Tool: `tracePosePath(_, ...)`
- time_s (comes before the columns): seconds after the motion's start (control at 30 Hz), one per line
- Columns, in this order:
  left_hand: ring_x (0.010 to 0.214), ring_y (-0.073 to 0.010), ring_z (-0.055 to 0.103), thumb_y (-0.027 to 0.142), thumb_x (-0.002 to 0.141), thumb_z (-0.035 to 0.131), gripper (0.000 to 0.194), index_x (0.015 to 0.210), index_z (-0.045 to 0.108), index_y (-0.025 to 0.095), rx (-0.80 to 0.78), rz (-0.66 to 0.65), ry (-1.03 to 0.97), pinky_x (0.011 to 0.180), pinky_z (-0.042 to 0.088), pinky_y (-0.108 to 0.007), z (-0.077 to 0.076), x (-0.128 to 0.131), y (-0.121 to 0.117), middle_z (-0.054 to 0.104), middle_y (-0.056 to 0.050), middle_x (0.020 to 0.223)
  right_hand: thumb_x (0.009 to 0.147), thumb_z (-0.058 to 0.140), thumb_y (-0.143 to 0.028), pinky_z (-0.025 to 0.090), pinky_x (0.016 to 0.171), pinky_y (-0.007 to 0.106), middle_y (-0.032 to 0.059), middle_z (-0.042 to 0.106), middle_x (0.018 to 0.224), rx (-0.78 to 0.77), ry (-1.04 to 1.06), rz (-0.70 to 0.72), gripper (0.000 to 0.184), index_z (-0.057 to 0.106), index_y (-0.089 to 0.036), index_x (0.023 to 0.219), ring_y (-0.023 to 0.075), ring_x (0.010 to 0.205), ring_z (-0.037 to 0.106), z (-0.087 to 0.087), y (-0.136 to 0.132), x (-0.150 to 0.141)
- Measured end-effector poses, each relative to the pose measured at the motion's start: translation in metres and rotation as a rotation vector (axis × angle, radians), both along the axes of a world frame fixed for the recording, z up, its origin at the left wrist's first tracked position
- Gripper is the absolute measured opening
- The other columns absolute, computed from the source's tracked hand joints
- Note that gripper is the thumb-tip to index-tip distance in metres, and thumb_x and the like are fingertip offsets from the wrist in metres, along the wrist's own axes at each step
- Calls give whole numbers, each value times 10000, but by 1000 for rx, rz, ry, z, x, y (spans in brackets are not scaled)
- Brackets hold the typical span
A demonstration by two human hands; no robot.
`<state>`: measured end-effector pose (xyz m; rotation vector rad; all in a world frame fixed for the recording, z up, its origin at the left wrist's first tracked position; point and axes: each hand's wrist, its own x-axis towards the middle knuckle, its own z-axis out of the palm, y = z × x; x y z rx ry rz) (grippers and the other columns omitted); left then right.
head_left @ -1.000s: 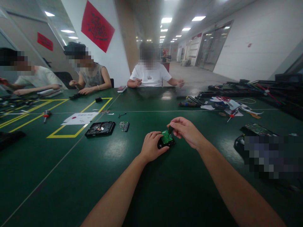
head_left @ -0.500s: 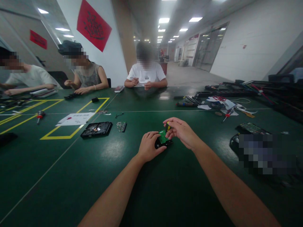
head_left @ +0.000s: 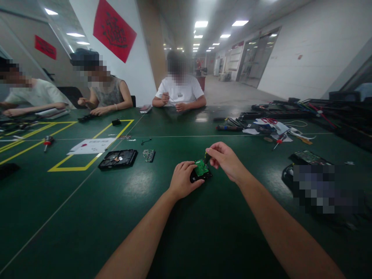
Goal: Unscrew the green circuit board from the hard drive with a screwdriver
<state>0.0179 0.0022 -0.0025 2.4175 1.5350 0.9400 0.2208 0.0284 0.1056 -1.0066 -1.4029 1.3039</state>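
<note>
A small black hard drive (head_left: 203,176) with a green circuit board (head_left: 201,168) on top lies on the green table (head_left: 180,232) in front of me. My left hand (head_left: 183,180) is curled over its left side and holds it down. My right hand (head_left: 225,159) pinches a small dark screwdriver (head_left: 207,157), its tip down on the green board.
An opened black drive (head_left: 117,159) and a loose circuit board (head_left: 148,155) lie to the left, next to a yellow-taped square with a white sheet (head_left: 91,146). Tools, cables and papers (head_left: 270,128) crowd the right side. Three people sit at the far edge, working.
My right hand has turned and lifted a little, so the screwdriver now stands more upright on the board. My left hand stays on the drive. The view has shifted slightly.
</note>
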Motion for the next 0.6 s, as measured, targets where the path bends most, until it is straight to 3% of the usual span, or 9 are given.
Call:
tracePosePath(0.1,1310,-348,556,564,818,792,610,1327,635,268,6,-2,3,1128,416,-552,-1,0,1,633,-93,1386,857,750,-355,354,400,207,-23,635,764,30,17,3,213,611,-210,929,90,509,551,3,-2,0)
tracePosePath(0.2,1301,-348,561,559,811,800,600,1313,641,269,17,0,3,1121,424,-552,-3,0,1,636,-95,1376,890,675,-322,333,380,212,21,697,932,18,44,42,141,665,-205,969,76,497,553,4,-3,-2)
tracePosePath(0.4,1281,-350,572,561,810,800,575,1281,653,266,26,0,2,1109,435,-554,-4,-1,1,638,-96,1362,931,595,-318,387,427,213,55,727,1055,4,1,71,163,695,-200,981,71,523,570,7,-3,1)
tracePosePath(0.5,1284,-348,572,554,805,804,594,1295,639,263,28,-1,-5,1110,437,-554,-5,-1,2,632,-95,1375,936,604,-337,376,424,206,31,704,908,0,-37,92,172,698,-197,967,80,523,556,8,-2,4)
tracePosePath(0.6,1296,-348,569,544,795,811,664,1350,589,255,38,-2,-27,1115,433,-551,-6,-1,3,636,-104,1371,940,602,-332,373,432,196,-23,585,669,0,-71,122,173,705,-204,994,101,527,546,8,-1,4)
